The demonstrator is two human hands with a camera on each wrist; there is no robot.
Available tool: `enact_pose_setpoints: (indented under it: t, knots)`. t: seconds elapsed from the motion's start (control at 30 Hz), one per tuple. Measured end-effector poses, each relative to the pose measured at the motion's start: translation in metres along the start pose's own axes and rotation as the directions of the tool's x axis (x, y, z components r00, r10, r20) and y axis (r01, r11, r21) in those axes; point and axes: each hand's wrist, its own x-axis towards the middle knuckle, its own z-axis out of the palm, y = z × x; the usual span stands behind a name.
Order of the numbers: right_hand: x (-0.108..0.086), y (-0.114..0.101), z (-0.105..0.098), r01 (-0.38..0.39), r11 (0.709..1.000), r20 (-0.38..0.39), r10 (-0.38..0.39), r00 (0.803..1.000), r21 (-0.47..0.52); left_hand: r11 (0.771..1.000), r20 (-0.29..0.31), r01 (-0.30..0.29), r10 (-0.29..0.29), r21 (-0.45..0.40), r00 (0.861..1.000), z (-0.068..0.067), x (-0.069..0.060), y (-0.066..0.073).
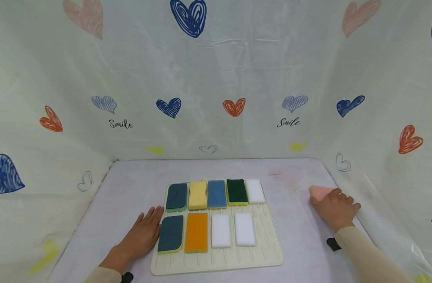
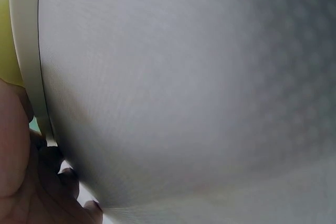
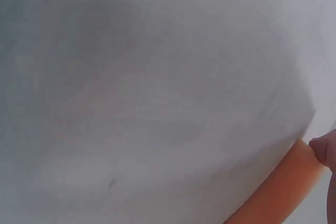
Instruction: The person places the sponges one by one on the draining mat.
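Observation:
My right hand (image 1: 335,207) grips a pink sponge (image 1: 320,192) on the table at the far right. In the right wrist view this sponge (image 3: 278,187) looks orange, with a fingertip against its end. My left hand (image 1: 142,232) rests with straight fingers along the left edge of a cream ribbed mat (image 1: 265,255). Beside its fingers, on the mat, lies a teal-topped sponge (image 1: 171,234). Along the front row follow an orange sponge (image 1: 196,232) and two white sponges (image 1: 221,231). Behind them lie another teal sponge (image 1: 176,196), a yellow one (image 1: 197,195), a blue one (image 1: 217,194), a dark green one (image 1: 237,192) and a white one (image 1: 255,191).
The pale table (image 1: 124,188) ends against a white heart-printed sheet (image 1: 258,129) at the back and sides. The sheet's right part comes close beside the right hand. A faint reddish stain (image 1: 280,175) marks the tabletop near the back.

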Motion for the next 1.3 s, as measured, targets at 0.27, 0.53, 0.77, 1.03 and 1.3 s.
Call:
enact_pose_setpoints:
  t: [0.27, 0.53, 0.77, 1.03, 1.3]
  knots:
    - [0.004, -0.011, 0.001, 0.046, 0.997, -0.038, -0.044, 0.998, 0.055, 1.000, 0.008, 0.006, -0.006, -0.009, 1.000, 0.000, -0.001, 0.000]
    - [0.005, -0.013, 0.000, 0.046, 0.997, -0.058, -0.042, 0.997, 0.058, 1.000, 0.009, 0.007, -0.007, -0.002, 1.000, 0.000, 0.001, 0.000]
    - [0.009, -0.013, 0.001, 0.232, 0.972, -0.159, -0.224, 0.962, 0.033, 1.000, 0.001, 0.007, -0.007, 0.002, 1.000, 0.000, 0.000, 0.001]
    - [0.013, -0.013, -0.001, 0.471, 0.882, -0.255, -0.463, 0.849, -0.032, 1.000, 0.000, 0.005, -0.005, -0.005, 1.000, -0.002, 0.000, 0.003]
    - [0.012, -0.030, -0.003, 0.694, 0.689, -0.305, -0.720, 0.623, -0.209, 1.000, 0.029, 0.013, -0.013, -0.012, 0.999, -0.006, -0.002, 0.005]
